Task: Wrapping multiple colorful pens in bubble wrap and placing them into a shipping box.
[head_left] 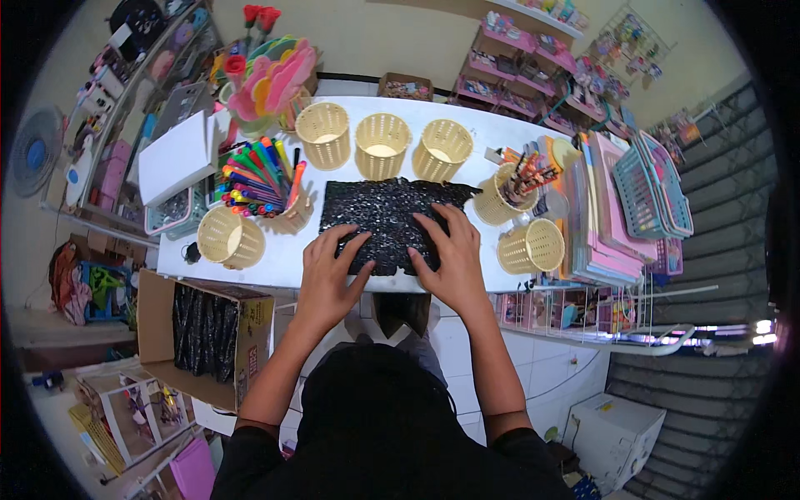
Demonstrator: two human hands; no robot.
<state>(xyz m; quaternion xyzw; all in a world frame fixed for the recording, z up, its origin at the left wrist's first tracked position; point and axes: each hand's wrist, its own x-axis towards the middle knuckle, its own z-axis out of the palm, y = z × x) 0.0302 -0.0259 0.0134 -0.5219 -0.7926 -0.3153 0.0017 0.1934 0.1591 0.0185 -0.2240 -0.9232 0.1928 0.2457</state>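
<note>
A flat, glossy black sheet with a crinkled surface, perhaps plastic, [381, 212] lies on the white table [294, 256] in front of me. Its near edge is ragged and reaches almost to the table's front edge. My left hand [334, 269] rests on the sheet's near left corner, fingers spread. On the near right part lies my right hand [451, 253], its fingers apart and pointing forward. Neither hand grips anything. Three cream woven plastic baskets [381, 147] stand in a row just beyond the sheet.
Left are a basket [231, 240] and a holder of coloured markers [290, 215]. Right stand a pencil basket [497, 203], another basket [540, 247] and stacked folders [609, 212] beside a blue basket [644, 187]. Below left, an open cardboard box [156, 325] holds folded black sheets [206, 331].
</note>
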